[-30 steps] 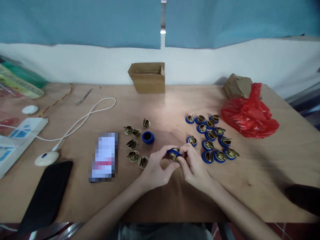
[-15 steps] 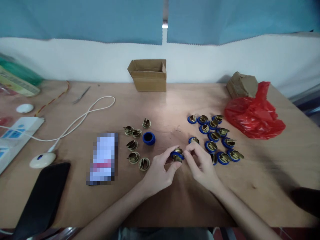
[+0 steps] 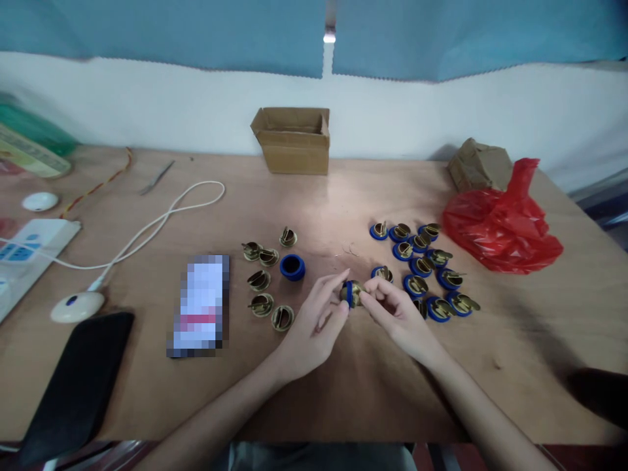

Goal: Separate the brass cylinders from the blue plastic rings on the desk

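Since a moment ago the brass fitting with its blue ring (image 3: 352, 293) has been tipped up on edge and both hands have lifted slightly. From the head view, the left hand (image 3: 314, 324) pinches it between thumb and outstretched forefinger, and the right hand (image 3: 397, 314) nips its other side with curled fingertips, just above the wooden table (image 3: 343, 392). It sits between the bare brass pieces (image 3: 265, 281), beside a loose blue ring (image 3: 292, 267), and the finished pieces (image 3: 424, 265).
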Demonstrator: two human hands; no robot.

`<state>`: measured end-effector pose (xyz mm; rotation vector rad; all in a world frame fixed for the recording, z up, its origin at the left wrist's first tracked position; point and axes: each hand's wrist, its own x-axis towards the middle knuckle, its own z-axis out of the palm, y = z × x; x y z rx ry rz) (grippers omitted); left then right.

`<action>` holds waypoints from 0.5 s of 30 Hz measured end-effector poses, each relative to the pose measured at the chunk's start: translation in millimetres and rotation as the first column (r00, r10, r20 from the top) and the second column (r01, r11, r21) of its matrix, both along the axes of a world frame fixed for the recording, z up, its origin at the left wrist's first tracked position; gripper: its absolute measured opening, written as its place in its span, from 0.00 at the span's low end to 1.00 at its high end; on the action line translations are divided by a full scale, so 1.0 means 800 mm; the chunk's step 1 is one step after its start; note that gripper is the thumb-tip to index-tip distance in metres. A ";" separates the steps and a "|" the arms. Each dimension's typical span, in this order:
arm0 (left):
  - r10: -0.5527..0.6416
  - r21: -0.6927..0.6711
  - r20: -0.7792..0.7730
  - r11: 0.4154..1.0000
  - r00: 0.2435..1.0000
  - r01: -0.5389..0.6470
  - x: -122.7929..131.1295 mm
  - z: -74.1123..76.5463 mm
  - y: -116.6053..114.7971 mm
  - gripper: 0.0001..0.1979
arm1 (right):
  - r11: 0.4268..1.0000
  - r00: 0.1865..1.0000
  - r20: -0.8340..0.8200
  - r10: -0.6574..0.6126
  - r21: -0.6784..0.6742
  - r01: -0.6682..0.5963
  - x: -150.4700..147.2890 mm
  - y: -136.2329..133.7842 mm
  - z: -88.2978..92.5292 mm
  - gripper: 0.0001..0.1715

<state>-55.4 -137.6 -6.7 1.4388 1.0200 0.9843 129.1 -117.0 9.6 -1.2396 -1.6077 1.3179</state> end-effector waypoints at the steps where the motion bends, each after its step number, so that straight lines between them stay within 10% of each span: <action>1: 0.005 -0.020 0.027 1.000 1.000 -0.004 0.001 0.000 0.000 0.22 | 1.000 1.000 -0.006 -0.005 -0.003 0.005 0.000 0.000 0.001 0.20; 11: 0.131 0.068 0.062 0.989 0.989 -0.135 0.006 -0.015 0.001 0.20 | 0.992 0.992 -0.043 -0.118 0.037 0.120 -0.004 -0.005 -0.001 0.20; 15: 0.248 0.299 -0.086 0.930 0.965 -0.212 0.002 -0.007 0.004 0.21 | 0.964 0.973 -0.039 -0.226 0.134 0.229 -0.003 -0.006 -0.005 0.17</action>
